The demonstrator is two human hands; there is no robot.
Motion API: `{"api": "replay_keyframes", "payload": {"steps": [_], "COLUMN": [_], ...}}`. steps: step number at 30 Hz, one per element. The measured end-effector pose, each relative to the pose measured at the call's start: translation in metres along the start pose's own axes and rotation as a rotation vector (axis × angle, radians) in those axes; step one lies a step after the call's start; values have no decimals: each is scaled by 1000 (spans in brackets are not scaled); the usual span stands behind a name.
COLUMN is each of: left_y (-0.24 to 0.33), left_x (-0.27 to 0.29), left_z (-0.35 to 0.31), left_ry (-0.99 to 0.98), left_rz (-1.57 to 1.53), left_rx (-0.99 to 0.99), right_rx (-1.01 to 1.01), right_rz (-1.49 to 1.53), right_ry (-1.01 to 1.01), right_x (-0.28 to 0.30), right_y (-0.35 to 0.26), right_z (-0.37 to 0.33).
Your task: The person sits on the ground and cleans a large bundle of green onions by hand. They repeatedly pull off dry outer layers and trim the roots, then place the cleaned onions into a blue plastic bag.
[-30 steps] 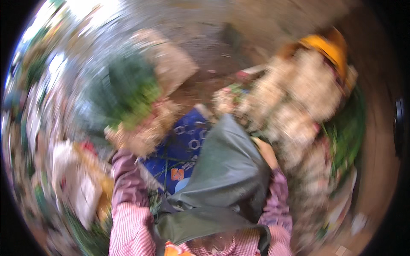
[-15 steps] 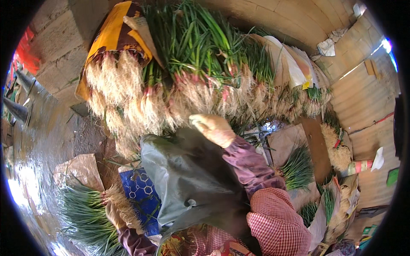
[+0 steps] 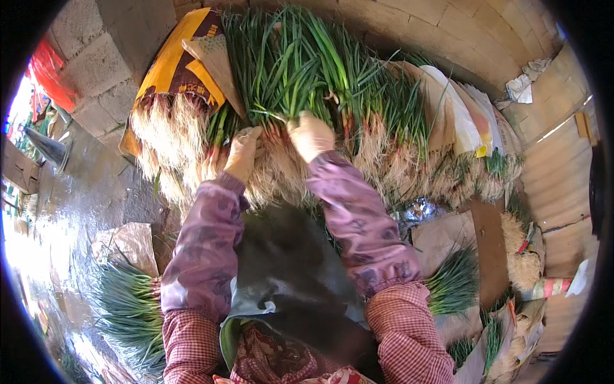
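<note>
Green and leafy, the spring onions [image 3: 294, 70] are lying heaped at the upper middle of the frame, their tips fanning toward the top edge and their pale roots [image 3: 275, 176] hanging below. We are resting both hands among them, about where leaf is giving way to reddish stem. Our left hand [image 3: 243, 152] is curling its fingers at the left of this patch, and our right hand [image 3: 311, 136] is bending over the bases of the leaves just beside it. Stems and knuckles are hiding the fingertips, so we are unable to tell whether either hand is pinching a stalk.

For clean handling, we are judging it best to be grasping at the firm bases, since soft leaves are likely to be creasing, and to be easing tangled roots apart rather than tugging.

Just left of the heap, a yellow-and-brown sack [image 3: 169, 57] is covering more rooted onions; toward the upper right, white sheets [image 3: 451, 105] are leaning over others. Nearer us, purple sleeves [image 3: 201, 237] are flanking a dark apron [image 3: 291, 262]. Further bunches are lying at the lower left [image 3: 131, 313] and, right of our right sleeve, on brown cardboard [image 3: 444, 240].
</note>
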State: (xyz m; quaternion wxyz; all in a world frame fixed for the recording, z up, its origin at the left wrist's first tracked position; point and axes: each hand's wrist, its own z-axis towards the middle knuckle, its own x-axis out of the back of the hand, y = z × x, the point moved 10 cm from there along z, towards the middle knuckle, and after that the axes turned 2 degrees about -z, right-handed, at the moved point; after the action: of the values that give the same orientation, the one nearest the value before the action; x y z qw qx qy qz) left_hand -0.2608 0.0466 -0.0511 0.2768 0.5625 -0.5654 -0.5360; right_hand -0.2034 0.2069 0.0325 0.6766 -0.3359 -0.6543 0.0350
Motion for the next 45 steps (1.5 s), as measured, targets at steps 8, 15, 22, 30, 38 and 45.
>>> {"api": "replay_keyframes", "payload": {"steps": [8, 15, 22, 30, 38, 45], "left_y": [90, 159, -24, 30, 35, -58], "left_x": [-10, -66, 16, 40, -76, -103], "left_z": [-7, -31, 63, 38, -113, -131], "left_ry": [27, -95, 192, 43, -212, -542], "left_rz": [-4, 74, -59, 546, 728, -100], "left_rx": [-288, -256, 121, -449, -711, 83], "right_rx": [399, 322, -93, 165, 203, 368], "right_rz": [483, 758, 625, 769, 861, 1206], "right_ry": [159, -193, -46, -7, 0, -301], "right_x": [12, 92, 8, 98, 77, -18], "right_y": [-66, -45, 146, 74, 78, 42], "right_z": [6, 9, 47, 0, -52, -105]}}
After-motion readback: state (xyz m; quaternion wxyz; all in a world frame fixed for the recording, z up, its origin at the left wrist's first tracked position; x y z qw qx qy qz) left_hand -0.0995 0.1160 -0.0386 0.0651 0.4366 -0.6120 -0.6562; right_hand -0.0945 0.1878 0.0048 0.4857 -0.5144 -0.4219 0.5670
